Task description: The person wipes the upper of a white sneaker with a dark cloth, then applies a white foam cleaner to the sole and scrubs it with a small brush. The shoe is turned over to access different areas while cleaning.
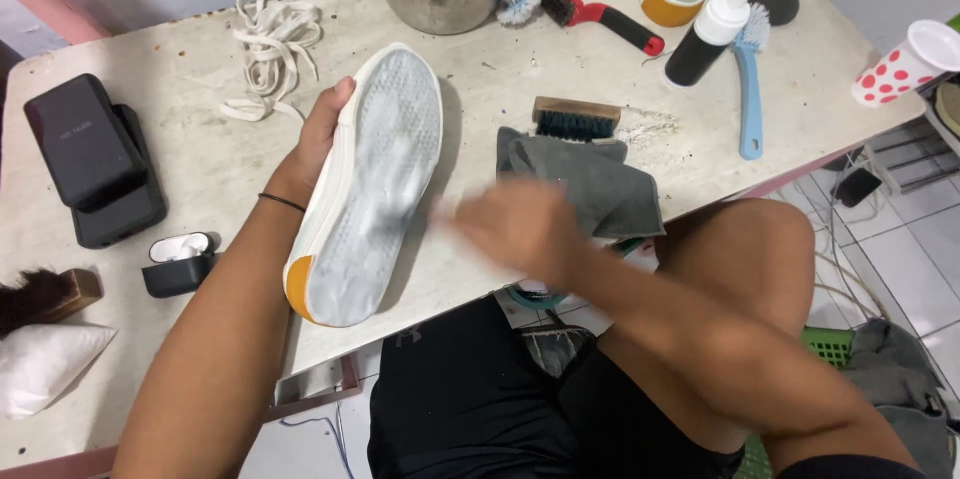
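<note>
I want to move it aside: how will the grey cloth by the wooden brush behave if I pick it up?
The grey cloth lies in soft folds, so it will probably hang limp. It looks thin, likely light. Its top edge meets the wooden brush, which may shift with it.

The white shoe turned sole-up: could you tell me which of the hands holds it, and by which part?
The left hand grips the white shoe along its side edge. The right hand is motion-blurred beside the sole; whether it holds anything cannot be told.
</note>
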